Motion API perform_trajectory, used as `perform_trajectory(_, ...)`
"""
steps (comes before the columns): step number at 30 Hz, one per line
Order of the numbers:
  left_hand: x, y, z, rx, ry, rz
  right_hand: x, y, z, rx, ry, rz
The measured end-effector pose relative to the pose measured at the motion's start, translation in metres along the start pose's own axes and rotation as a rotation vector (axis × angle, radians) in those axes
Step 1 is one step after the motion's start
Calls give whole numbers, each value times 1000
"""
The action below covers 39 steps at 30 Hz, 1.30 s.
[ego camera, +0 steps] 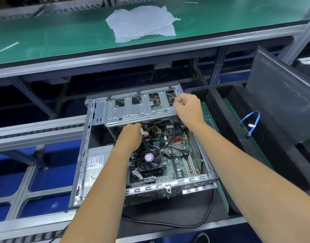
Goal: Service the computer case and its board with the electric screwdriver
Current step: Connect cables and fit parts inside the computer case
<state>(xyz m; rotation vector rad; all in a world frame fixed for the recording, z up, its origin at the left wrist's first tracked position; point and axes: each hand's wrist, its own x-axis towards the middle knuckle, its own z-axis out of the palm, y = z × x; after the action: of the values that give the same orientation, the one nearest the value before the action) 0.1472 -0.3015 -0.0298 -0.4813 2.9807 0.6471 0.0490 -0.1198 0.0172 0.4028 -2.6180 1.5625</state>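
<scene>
An open computer case (84,151) lies on its side before me, its green board (178,155) exposed with a black cooler fan (149,161) in the middle. A silver drive cage (133,111) spans the case's far end, tilted up. My right hand (188,108) grips the cage's right end with curled fingers. My left hand (131,135) reaches under the cage's front edge and holds a white cable connector (142,131) among the wires. No electric screwdriver is in view.
A power supply (96,163) fills the case's left side. A black cable (185,223) loops below the case. Black foam trays (226,120) stand to the right with a blue cable (252,120) on them. A white sheet (142,23) lies on the green shelf (45,35) behind.
</scene>
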Motion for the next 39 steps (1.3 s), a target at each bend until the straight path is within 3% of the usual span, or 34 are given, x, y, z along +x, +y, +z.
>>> perform_trajectory(6, 0, 2, 2, 146, 64, -176, 0, 0, 0, -5, -1, 7)
perform_trajectory(13, 2, 4, 5, 61, 97, -267, 0, 0, 0, -11, -6, -3)
perform_trajectory(20, -6, 1, 1, 137, 158, 58, 0, 0, 0, -3, -2, 2)
perform_trajectory(26, -6, 14, 9, 191, 14, 273, 1, 1, 1, -9, 14, 7)
perform_trajectory(33, 4, 18, 19, -116, -158, 72, 2, 2, 2, -10, 13, 10)
perform_trajectory(39, 8, 21, 22, -490, -158, -151, 3, 3, 3, -17, 5, 5)
